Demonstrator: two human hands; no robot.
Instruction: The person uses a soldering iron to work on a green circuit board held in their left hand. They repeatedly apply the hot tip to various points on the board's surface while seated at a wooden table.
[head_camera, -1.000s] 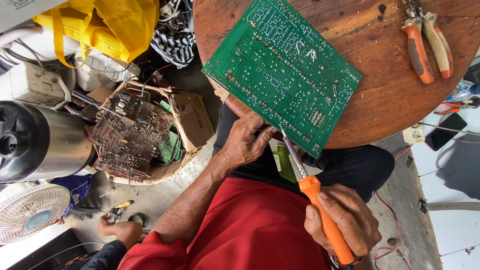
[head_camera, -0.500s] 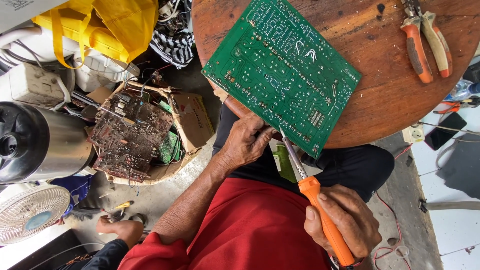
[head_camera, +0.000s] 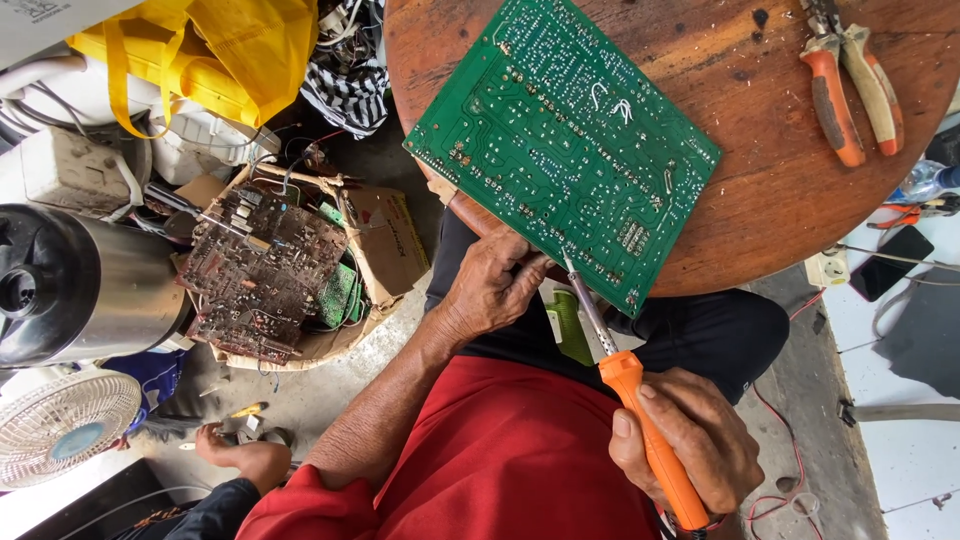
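A green circuit board (head_camera: 565, 145) lies solder side up on a round wooden table (head_camera: 770, 200), one corner hanging over the near edge. My left hand (head_camera: 490, 285) pinches that near edge of the board from below. My right hand (head_camera: 690, 450) grips the orange handle of a soldering iron (head_camera: 625, 385). Its metal tip touches the board's lower edge close to my left fingers.
Orange-handled pliers (head_camera: 850, 75) lie at the table's far right. A cardboard box of old brown circuit boards (head_camera: 270, 270) sits on the floor to the left, beside a steel pot (head_camera: 70, 285), a small fan (head_camera: 60, 425) and a yellow bag (head_camera: 215, 55). Another person's hand (head_camera: 245, 460) rests low left.
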